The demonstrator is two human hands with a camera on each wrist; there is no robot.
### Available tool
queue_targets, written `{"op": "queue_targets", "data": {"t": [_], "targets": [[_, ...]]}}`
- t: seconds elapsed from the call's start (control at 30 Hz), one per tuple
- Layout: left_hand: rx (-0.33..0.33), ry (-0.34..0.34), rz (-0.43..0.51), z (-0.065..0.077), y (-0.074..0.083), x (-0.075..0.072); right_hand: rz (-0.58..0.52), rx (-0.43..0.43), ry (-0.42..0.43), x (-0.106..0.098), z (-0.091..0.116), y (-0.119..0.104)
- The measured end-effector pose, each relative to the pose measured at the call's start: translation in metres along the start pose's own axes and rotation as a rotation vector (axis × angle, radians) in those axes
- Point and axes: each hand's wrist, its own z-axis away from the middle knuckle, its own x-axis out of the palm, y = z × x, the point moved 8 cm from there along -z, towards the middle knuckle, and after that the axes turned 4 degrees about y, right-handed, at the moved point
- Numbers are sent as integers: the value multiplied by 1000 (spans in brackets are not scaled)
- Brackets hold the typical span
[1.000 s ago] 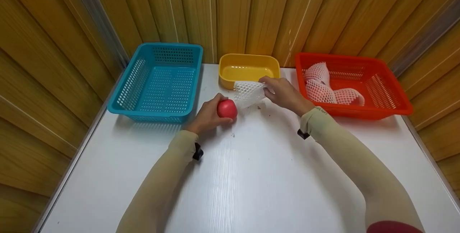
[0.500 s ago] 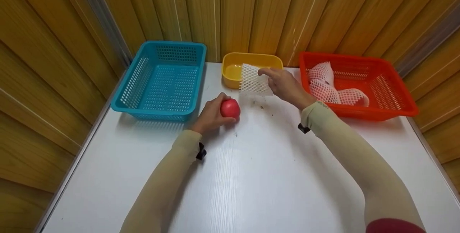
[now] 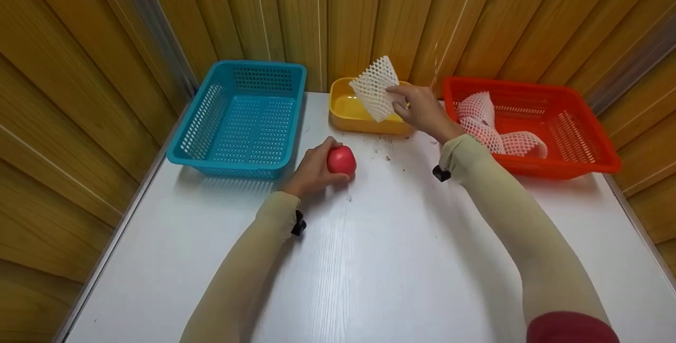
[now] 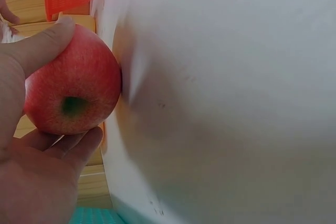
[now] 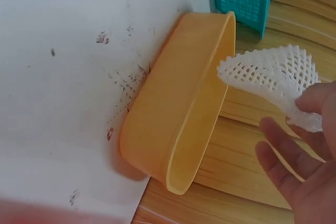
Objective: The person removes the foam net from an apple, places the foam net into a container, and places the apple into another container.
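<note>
My left hand [image 3: 314,168] grips a bare red apple [image 3: 341,160], thumb on one side and fingers on the other. In the left wrist view the apple [image 4: 79,80] shows a greenish hollow facing the camera and sits at the white table surface. Over the yellow bin [image 3: 369,124], my right hand [image 3: 422,110] pinches a white foam net sleeve [image 3: 376,86] between thumb and forefinger. From the right wrist, the foam net sleeve [image 5: 270,72] hangs flattened above the bin's opening, with the other fingers of the right hand [image 5: 310,156] spread loosely.
A blue-green basket [image 3: 237,166] stands at the back left. At the back right, a red basket [image 3: 560,166] holds several net-wrapped fruits [image 3: 478,121]. Dark specks [image 5: 128,85] lie on the table by the yellow bin. Wooden panels [image 3: 351,15] rise behind.
My right hand has drawn the foam net sleeve away from the apple, up and back over the yellow bin. The left hand keeps holding the apple in nearly the same spot.
</note>
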Motion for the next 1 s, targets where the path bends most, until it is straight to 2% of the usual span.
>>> {"op": "queue_targets", "data": {"t": [0.17,0.37,0.73,1.0], "targets": [[13,-11,-18,0,2,3,-40,131,-54,6,-8,24],[-3,-14,-47,0,3,4,-101,247,-70,12,-16,48],[-12,-3,-42,-1,2,2,-140,355,-142,40,-22,67],[23,-1,-67,0,3,1,-68,407,-226,55,-20,77]]}}
